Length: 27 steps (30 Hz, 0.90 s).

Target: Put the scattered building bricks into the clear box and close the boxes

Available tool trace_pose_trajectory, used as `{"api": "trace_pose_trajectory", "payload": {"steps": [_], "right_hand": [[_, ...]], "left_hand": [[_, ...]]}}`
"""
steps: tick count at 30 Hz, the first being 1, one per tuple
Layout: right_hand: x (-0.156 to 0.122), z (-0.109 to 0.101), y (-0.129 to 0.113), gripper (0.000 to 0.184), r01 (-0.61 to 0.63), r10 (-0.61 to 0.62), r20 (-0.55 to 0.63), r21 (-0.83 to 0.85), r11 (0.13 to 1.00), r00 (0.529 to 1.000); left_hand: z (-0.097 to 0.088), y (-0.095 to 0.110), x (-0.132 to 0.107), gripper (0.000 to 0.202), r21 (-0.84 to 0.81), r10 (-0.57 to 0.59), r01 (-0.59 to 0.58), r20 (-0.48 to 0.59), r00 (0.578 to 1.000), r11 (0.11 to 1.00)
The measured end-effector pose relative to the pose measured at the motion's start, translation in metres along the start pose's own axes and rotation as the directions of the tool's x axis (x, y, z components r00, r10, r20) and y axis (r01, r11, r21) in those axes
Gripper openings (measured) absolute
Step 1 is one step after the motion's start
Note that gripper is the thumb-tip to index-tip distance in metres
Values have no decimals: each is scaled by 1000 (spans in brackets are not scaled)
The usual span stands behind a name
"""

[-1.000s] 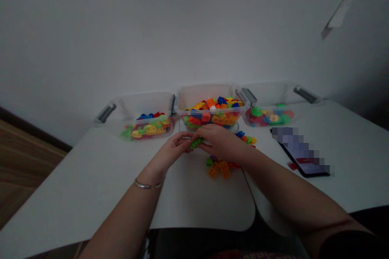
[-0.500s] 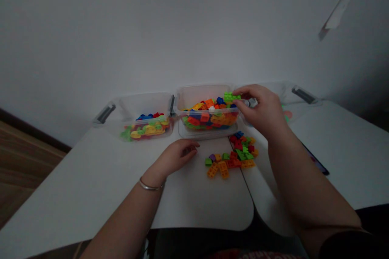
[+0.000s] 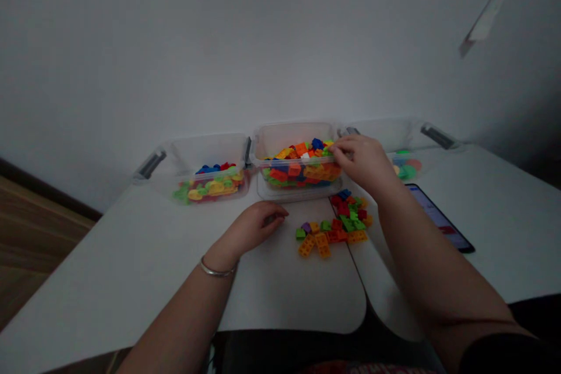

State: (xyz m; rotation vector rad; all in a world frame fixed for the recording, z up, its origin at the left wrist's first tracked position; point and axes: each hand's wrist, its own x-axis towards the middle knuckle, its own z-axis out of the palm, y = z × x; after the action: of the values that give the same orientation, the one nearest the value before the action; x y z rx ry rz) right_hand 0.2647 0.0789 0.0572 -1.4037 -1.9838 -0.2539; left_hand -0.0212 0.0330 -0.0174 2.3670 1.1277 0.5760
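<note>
My right hand [image 3: 363, 160] reaches over the right rim of the middle clear bin [image 3: 280, 134], which is full of coloured bricks [image 3: 302, 166]. Its fingers are curled at the bricks, and whether they grip one is hidden. My left hand [image 3: 254, 225] rests on the white table with its fingers loosely curled and nothing visible in it; a thin bracelet sits on that wrist. A loose pile of green, red and orange bricks [image 3: 337, 228] lies on the table between my two arms, right of the left hand.
A clear bin with blue, yellow and green pieces [image 3: 210, 181] stands to the left. Another bin with round coloured discs [image 3: 403, 166] stands to the right. A phone [image 3: 440, 225] lies face up at the right. The white table [image 3: 131, 263] is two desks joined, with a seam.
The two hands held a green brick together in front of the middle bin. My right hand lifted it to the bin and has now sunk onto the bricks; the green brick is out of sight.
</note>
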Motion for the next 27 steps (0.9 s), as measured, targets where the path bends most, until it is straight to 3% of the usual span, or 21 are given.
{"api": "trace_pose_trajectory", "payload": {"steps": [9, 18, 27], "right_hand": [[-4, -4, -19, 37, 71, -59, 97, -128, 989, 994], [-6, -23, -26, 30, 112, -111, 20, -108, 988, 994], [-4, -15, -25, 31, 109, -89, 126, -161, 981, 988]], "left_hand": [[0, 2, 0, 22, 16, 43, -43, -14, 999, 999], [7, -5, 1, 19, 22, 110, -110, -14, 994, 994], [9, 13, 1, 24, 39, 173, -175, 49, 984, 984]]}}
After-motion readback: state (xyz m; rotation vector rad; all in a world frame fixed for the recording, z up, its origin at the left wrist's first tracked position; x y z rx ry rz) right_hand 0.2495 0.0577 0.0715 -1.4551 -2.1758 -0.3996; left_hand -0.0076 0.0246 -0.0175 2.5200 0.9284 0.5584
